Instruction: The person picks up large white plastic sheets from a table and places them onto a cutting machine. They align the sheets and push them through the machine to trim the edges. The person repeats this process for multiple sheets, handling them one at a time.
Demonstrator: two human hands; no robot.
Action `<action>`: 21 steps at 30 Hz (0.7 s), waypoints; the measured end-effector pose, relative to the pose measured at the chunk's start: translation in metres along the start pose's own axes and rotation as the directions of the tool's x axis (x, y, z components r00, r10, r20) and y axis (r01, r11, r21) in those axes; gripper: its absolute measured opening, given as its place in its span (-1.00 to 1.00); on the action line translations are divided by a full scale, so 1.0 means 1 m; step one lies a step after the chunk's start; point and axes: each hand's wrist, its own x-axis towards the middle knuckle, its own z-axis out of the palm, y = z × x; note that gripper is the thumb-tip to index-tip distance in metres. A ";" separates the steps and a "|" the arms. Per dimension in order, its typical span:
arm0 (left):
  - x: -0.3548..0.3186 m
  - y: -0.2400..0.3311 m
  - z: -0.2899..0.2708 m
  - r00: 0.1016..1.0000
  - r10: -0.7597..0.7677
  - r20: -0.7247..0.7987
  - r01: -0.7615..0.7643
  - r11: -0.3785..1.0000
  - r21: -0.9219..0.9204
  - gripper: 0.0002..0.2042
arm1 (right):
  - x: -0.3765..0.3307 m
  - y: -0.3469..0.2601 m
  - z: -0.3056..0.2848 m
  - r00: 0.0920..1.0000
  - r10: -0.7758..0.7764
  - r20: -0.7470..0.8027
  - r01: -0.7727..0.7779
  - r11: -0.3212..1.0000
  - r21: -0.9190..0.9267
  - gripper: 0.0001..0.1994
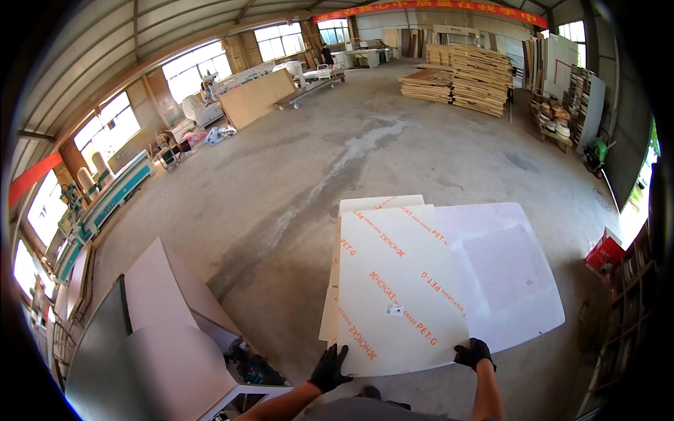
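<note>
A white panel [404,281] covered with film printed in orange lies flat in front of me, with a small label on it. My left hand [328,368], in a black glove, grips its near left corner, the thumb and fingers spread around the edges. At the near right corner, my right hand [475,353], also gloved in black, is closed on the edge. More pale boards show beneath the panel along its left and far edges. A larger whitish sheet [509,274] extends out to the right from under it. The undersides of my fingers are hidden.
At left stands a machine or bench with a pale top [161,309]. Stacked wooden boards [467,77] rise at the far right. A red box [605,251] sits by dark shelving at right. A long machine [112,196] lines the left wall; a person [327,55] stands far back.
</note>
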 end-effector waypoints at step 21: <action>-0.236 0.080 -0.003 0.913 -0.351 0.208 0.167 -0.145 -0.975 -0.67 | -0.192 -0.203 0.275 -0.007 -0.661 0.750 -0.737 0.511 0.443 -0.44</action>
